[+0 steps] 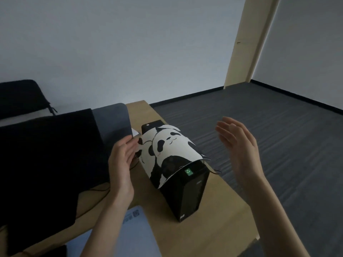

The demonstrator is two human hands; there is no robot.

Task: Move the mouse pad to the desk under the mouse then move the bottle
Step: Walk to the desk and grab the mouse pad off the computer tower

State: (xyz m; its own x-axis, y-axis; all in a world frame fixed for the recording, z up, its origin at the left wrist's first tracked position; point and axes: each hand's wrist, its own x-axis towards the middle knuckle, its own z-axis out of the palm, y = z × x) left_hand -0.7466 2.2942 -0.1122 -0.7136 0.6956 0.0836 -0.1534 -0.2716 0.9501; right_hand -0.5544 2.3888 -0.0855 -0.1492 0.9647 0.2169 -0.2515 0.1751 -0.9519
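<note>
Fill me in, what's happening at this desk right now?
A person is going for the panda mouse pad, which lies draped over a black computer tower on the wooden desk. The left hand touches the pad's left edge; whether it grips yet is unclear. The right hand hovers open to the right, touching nothing. No mouse or bottle is in view.

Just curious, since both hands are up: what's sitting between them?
In the head view, the panda mouse pad lies between the left hand and right hand, draped over a black box on the desk.
</note>
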